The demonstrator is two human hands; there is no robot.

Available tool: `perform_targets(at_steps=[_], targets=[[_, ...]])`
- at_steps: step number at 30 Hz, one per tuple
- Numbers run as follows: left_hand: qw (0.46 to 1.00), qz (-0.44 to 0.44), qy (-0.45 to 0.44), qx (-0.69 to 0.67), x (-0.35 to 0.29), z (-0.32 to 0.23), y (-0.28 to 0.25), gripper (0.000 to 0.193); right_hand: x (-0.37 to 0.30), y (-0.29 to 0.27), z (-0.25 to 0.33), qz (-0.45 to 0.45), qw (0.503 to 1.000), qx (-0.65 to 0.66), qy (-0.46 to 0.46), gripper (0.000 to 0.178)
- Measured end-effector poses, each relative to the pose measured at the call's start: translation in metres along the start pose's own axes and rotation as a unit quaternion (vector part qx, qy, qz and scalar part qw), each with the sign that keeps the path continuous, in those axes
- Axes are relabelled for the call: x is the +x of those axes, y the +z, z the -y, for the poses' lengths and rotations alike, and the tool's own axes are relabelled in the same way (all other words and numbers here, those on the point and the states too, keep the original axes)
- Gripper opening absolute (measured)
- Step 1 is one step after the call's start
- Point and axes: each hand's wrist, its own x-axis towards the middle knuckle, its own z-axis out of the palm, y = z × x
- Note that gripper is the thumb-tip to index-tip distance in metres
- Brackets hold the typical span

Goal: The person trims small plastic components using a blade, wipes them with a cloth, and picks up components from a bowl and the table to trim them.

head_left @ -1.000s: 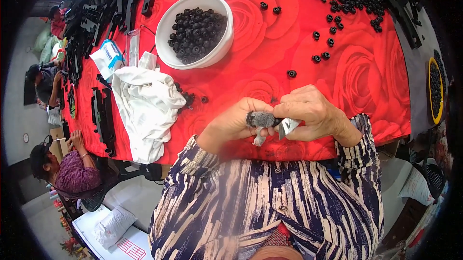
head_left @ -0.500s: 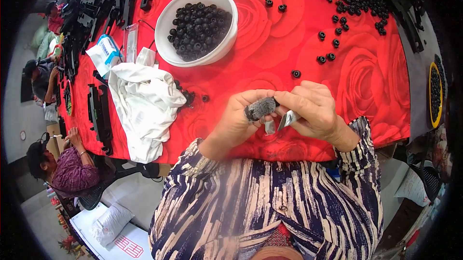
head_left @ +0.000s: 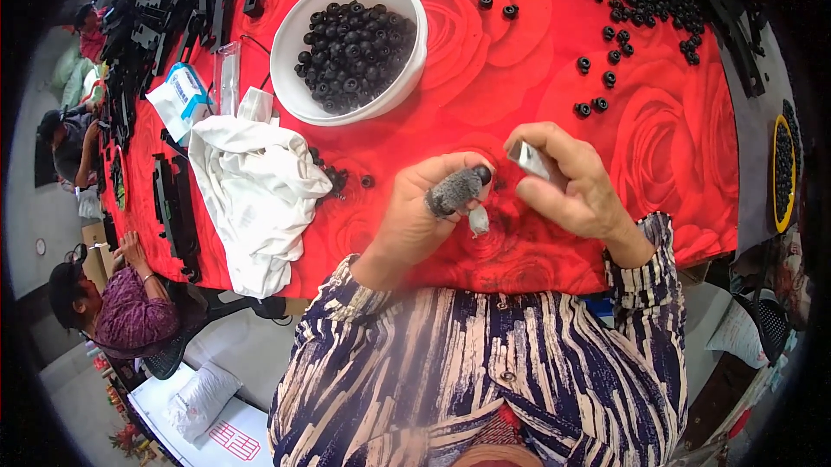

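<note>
My left hand (head_left: 420, 207) is closed, pinching a small black round part (head_left: 482, 174) at its fingertips. A fuzzy grey sleeve (head_left: 450, 194) covers one of its fingers, and a whitish wrap (head_left: 479, 220) shows on another fingertip. To the right, my right hand (head_left: 571, 186) is curled around a small flat silver tool (head_left: 530, 158), whose end points up and left; its exact kind cannot be made out. The hands are apart, above the red rose-patterned cloth (head_left: 485, 264).
A white bowl (head_left: 281, 77) heaped with black round parts stands far left of centre. Nearer lie a crumpled white cloth (head_left: 251, 199) and long black pieces (head_left: 177, 216). Loose black parts (head_left: 640, 8) scatter at the far right. Several people (head_left: 134, 311) sit along the left side.
My right hand has moved away from my left, up and to the right, carrying the silver tool. The black part in my left hand now shows plainly.
</note>
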Motion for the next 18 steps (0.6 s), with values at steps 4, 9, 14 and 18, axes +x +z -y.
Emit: perform_targets(at_steps=[4,9,14,18], targets=[[1.0,0.011,-0.003,-0.005,0.0,-0.001,-0.001,0.029,-0.001,0.0,-0.008,0.008,0.999,0.019,0.029,0.018],[1.0,0.02,-0.003,-0.01,0.002,0.003,0.0,0.029,-0.001,0.001,-0.01,0.006,0.999,-0.029,0.014,0.016],[1.0,0.021,-0.006,0.008,0.002,0.005,-0.003,0.029,0.001,0.001,-0.007,0.012,0.999,-0.034,0.014,0.014],[0.999,0.002,-0.014,0.031,0.001,0.004,-0.003,0.028,0.001,0.0,-0.008,0.018,0.999,-0.022,0.027,0.014]])
